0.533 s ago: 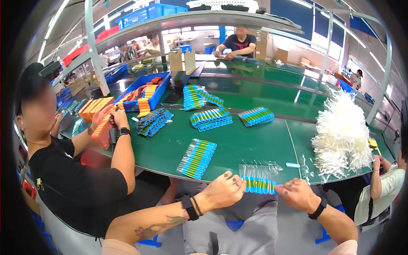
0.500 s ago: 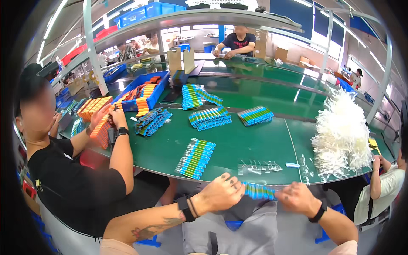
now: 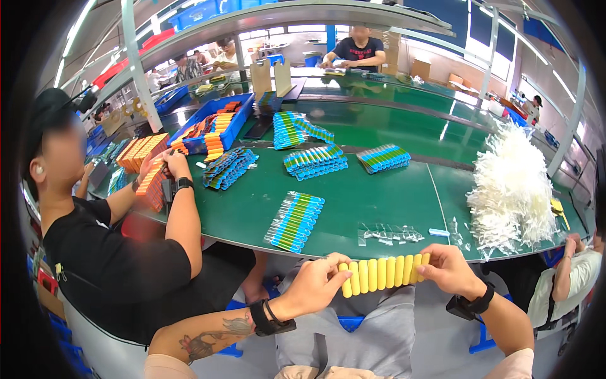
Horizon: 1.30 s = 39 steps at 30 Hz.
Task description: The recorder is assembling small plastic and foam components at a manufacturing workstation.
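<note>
Both hands, left hand point(image 3: 317, 283) and right hand point(image 3: 445, 270), hold yellow tubes point(image 3: 382, 273) (perhaps bagged).

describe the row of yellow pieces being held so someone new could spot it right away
Start at the long green table and come to its near edge. Just below it, the left hand and right hand pinch the ends of a row of yellow cylinders. It is all yellow and held up, unlike the blue-green bundles lying on the table.

Packaging-wise it's mostly clear-wrapped packs of blue and green sticks point(image 3: 295, 222) fanned out mid-bench, more stacks point(image 3: 315, 162) behind them, empty clear sleeves point(image 3: 387, 233) near the front edge, plus a brown cardboard box point(image 3: 419, 68) at the far end.
</note>
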Tool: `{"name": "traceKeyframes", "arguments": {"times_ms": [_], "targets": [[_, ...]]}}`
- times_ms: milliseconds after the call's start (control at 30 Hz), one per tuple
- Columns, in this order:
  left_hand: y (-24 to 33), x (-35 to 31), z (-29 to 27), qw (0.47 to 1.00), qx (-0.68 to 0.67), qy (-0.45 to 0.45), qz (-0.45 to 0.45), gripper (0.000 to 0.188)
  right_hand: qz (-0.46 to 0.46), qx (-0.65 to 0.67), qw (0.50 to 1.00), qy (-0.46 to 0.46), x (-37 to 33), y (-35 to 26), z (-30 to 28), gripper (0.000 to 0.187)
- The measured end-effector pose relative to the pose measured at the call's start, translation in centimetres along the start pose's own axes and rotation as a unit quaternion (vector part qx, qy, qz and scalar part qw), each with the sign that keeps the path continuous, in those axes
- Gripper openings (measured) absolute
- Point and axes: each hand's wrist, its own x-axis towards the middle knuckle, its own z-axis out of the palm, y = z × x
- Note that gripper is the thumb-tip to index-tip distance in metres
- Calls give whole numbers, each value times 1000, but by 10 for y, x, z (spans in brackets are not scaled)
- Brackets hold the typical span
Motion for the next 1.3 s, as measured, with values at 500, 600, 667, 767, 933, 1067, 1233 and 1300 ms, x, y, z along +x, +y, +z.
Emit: {"name": "traceKeyframes", "arguments": {"times_ms": [500, 600, 667, 767, 933, 1067, 1233, 1300], "targets": [[-17, 51, -33, 994, -70, 72, -29, 26, -18, -2, 1000, 21, 83, -25, -3, 27], [-10, 93, -38, 995, 23, 97, -1, 29, -15, -31, 998, 48, 110, -17, -17, 28], [-14, 128, -46, 991, 12, 125, 41, 29, -42, -61, 994, 81, 136, -15, -26, 31], [-5, 172, -48, 987, 110, 113, 33, 30, -38, -71, 990, 119, 161, -8, -40, 28], [-28, 196, -26, 962, 262, 53, -53, 52, 30, -386, 915, 116, 193, 57, -55, 43], [-39, 162, -7, 982, 183, 29, 24, 47, 10, -452, 878, 158, 178, 43, -49, 52], [-79, 123, 15, 960, 175, 168, 141, 21, -117, -398, 908, -54, 150, -10, 2, 64], [-68, 122, 28, 969, 122, 170, 135, 20, -151, -424, 887, -104, 141, -4, 22, 60]]}}
